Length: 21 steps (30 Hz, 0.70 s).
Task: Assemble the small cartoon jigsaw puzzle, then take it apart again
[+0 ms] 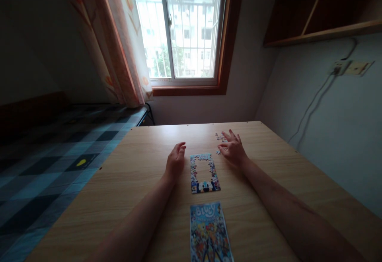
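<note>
A partly assembled jigsaw puzzle point(193, 174) lies on the table between my hands, its border joined and its centre showing bare wood. To its left, my left hand point(175, 160) rests on its side, fingers loosely bent and holding nothing visible. My right hand point(234, 150) is at the puzzle's upper right, over a group of loose puzzle pieces point(220, 138), with several fingers spread. Its thumb and index finger are close to a small piece point(218, 152); whether they touch it is unclear. Nearer to me lies a Bluey picture sheet point(210, 230).
The wooden table point(256, 218) reaches toward the window point(191, 35). A bed with a checked cover point(59, 166) stands at the left, beside a curtain point(119, 47). On the right wall are a socket with a cable point(340, 67) and a shelf point(328, 31) above.
</note>
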Each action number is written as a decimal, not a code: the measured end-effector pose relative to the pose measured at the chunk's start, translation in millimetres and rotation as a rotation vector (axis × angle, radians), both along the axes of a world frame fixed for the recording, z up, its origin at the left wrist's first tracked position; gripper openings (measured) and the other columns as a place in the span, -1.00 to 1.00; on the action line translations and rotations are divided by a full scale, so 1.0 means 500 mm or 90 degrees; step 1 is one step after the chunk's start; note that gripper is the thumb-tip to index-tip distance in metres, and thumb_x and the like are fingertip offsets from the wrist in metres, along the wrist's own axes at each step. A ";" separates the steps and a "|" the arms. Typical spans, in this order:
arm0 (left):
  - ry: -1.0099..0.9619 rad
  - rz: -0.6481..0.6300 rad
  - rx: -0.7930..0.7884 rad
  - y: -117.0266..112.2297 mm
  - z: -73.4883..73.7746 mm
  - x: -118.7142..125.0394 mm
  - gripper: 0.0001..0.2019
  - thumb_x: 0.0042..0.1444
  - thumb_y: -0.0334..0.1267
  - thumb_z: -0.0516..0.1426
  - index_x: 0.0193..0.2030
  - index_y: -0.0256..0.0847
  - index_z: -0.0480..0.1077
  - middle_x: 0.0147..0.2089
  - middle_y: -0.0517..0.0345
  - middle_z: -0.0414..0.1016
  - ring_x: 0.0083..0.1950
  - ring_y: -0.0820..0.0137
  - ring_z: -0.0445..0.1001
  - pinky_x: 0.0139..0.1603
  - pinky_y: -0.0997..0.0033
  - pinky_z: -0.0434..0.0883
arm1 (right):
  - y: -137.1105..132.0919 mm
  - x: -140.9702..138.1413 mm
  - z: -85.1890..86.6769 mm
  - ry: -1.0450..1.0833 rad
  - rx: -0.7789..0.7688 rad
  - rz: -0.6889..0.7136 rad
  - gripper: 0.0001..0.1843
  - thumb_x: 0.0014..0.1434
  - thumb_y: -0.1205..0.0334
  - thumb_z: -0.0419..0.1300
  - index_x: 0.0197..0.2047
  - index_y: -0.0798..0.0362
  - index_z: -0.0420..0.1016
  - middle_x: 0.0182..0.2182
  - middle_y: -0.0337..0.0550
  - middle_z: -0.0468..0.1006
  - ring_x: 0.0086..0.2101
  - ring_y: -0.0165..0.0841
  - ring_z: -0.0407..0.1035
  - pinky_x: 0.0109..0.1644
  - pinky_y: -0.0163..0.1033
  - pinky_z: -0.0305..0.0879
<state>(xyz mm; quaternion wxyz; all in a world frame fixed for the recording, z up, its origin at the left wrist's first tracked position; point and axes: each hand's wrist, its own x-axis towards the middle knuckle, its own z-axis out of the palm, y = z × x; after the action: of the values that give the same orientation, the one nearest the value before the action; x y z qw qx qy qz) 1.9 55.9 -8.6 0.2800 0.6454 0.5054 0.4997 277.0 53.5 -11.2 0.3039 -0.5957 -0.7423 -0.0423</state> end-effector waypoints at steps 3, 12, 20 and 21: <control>0.003 0.000 0.000 -0.002 0.002 0.001 -0.60 0.29 -0.07 -0.07 0.08 -0.22 0.40 0.01 -0.06 0.56 0.06 0.19 0.51 0.15 0.13 0.38 | -0.007 -0.005 0.002 -0.049 -0.043 0.022 -0.80 0.16 0.09 0.26 -0.24 -0.06 0.70 0.37 -0.10 0.18 0.40 0.01 -0.22 0.40 0.32 -0.40; 0.012 -0.009 0.017 0.002 -0.004 -0.002 -0.62 0.31 -0.07 -0.07 0.06 -0.20 0.42 0.01 -0.05 0.56 0.07 0.21 0.51 0.15 0.16 0.39 | -0.025 -0.026 0.032 -0.107 -0.113 -0.021 -0.76 0.18 0.03 0.27 -0.22 -0.03 0.69 0.38 -0.05 0.15 0.40 0.01 -0.22 0.40 0.27 -0.40; 0.020 -0.005 0.022 -0.001 0.001 0.001 -0.61 0.31 -0.06 -0.07 0.02 -0.22 0.45 0.00 -0.06 0.57 0.05 0.19 0.52 0.12 0.14 0.41 | -0.024 -0.030 0.032 -0.062 -0.166 -0.038 -0.80 0.17 0.09 0.26 -0.22 -0.03 0.66 0.36 -0.06 0.19 0.38 0.02 -0.14 0.37 0.32 -0.30; 0.024 -0.003 0.025 -0.002 0.002 0.001 -0.61 0.31 -0.07 -0.07 0.01 -0.22 0.45 -0.01 -0.05 0.57 0.05 0.19 0.52 0.11 0.14 0.41 | -0.024 -0.030 0.032 -0.053 -0.158 -0.034 -0.82 0.17 0.12 0.26 -0.23 -0.02 0.65 0.34 -0.06 0.23 0.37 0.01 -0.11 0.36 0.32 -0.29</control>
<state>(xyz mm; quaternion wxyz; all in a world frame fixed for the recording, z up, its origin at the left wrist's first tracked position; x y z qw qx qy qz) 2.5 54.9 -7.5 0.2591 0.6613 0.4992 0.4964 262.2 41.4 4.9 0.1952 -0.6461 -0.7377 0.0170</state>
